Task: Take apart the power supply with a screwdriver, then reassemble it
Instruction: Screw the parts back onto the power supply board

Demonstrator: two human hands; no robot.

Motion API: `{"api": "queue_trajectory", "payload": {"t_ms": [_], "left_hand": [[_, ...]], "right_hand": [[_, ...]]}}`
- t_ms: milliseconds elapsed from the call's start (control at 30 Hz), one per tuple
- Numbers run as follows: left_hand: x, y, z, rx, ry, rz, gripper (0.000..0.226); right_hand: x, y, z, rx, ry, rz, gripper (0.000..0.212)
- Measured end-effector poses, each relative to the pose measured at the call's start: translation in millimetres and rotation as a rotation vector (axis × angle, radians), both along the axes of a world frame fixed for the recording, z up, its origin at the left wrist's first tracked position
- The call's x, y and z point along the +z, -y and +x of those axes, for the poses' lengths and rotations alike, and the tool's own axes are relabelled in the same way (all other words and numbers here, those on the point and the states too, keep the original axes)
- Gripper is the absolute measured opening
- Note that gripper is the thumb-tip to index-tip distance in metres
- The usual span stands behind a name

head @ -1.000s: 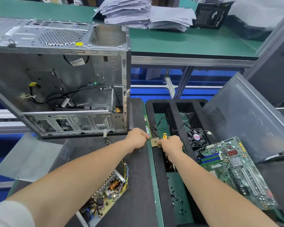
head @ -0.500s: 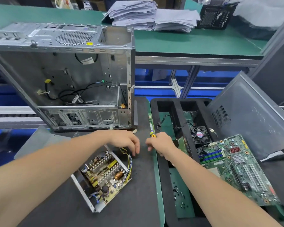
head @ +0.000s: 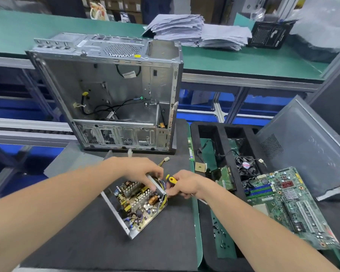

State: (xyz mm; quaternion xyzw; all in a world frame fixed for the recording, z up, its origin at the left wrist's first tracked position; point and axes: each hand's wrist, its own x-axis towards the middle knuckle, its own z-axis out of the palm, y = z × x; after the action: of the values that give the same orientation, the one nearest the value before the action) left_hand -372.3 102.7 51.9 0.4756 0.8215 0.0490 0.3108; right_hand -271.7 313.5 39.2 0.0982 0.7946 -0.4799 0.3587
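The opened power supply lies on the black mat, lid off, its circuit board with coils and capacitors showing. My left hand grips its far metal wall, fingers curled over the rim. My right hand holds a screwdriver with a yellow and black handle just right of the supply's far right corner. The screwdriver's tip is hidden behind my hands. A bundle of yellow and black wires runs from that corner to a white connector.
An empty computer case stands open behind the supply. A grey panel lies at the left. To the right, a black foam tray holds a fan, a motherboard and loose screws. A side panel leans at far right.
Both hands came back from the tray's edge to the power supply. My left hand now grips its far wall. My right hand brought the screwdriver along.
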Motion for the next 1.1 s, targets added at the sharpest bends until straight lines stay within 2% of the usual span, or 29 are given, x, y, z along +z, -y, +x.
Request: {"api": "queue_trajectory", "payload": {"t_ms": [100,167,200,267,333,400,567,633,700,767,800,833,900,967,1033,1100], "left_hand": [[-3,8,7,0.13,-0.085,-0.015,0.039],[-5,12,13,0.24,-0.118,-0.031,0.037],[-5,13,17,0.293,-0.131,-0.04,0.035],[-7,13,24,0.408,-0.15,-0.044,0.033],[-9,12,31,0.519,-0.15,-0.022,0.037],[-9,12,33,0.598,-0.112,0.014,0.036],[10,34,28,0.661,0.059,0.017,0.045],[18,45,26,0.737,0.072,0.117,0.045],[25,57,23,0.878,-0.062,0.304,0.032],[31,74,16,1.038,-0.291,0.381,0.021],[32,83,13,1.105,-0.365,0.343,0.021],[33,93,9,1.142,-0.393,0.233,0.032],[31,111,6,1.113,-0.305,0.002,0.048],[25,121,11,1.037,-0.22,-0.051,0.028],[15,125,14,0.967,-0.263,-0.057,0.03],[15,122,15,0.935,-0.336,-0.085,0.024]], "right_hand": [[2,9,-6,-0.101,-0.073,0.038,0.017],[6,12,-12,-0.191,-0.101,0.028,0.028],[10,13,-15,-0.194,-0.115,0.025,0.038],[21,16,-20,-0.041,-0.205,0.139,0.05],[23,22,-25,0.134,-0.341,0.34,0.04],[23,29,-28,0.176,-0.433,0.47,0.03],[29,36,-32,0.211,-0.454,0.528,0.01],[37,36,-34,0.237,-0.402,0.531,0.021],[48,41,-38,0.23,-0.368,0.522,0.024],[57,49,-44,0.179,-0.375,0.523,0.017],[60,54,-48,0.154,-0.397,0.523,0.015],[62,60,-52,0.144,-0.427,0.52,0.014],[67,75,-59,0.143,-0.459,0.496,0.018],[69,89,-64,0.144,-0.453,0.459,0.011],[67,99,-67,0.133,-0.446,0.43,0.009],[63,106,-68,0.115,-0.442,0.391,0.02]]}}
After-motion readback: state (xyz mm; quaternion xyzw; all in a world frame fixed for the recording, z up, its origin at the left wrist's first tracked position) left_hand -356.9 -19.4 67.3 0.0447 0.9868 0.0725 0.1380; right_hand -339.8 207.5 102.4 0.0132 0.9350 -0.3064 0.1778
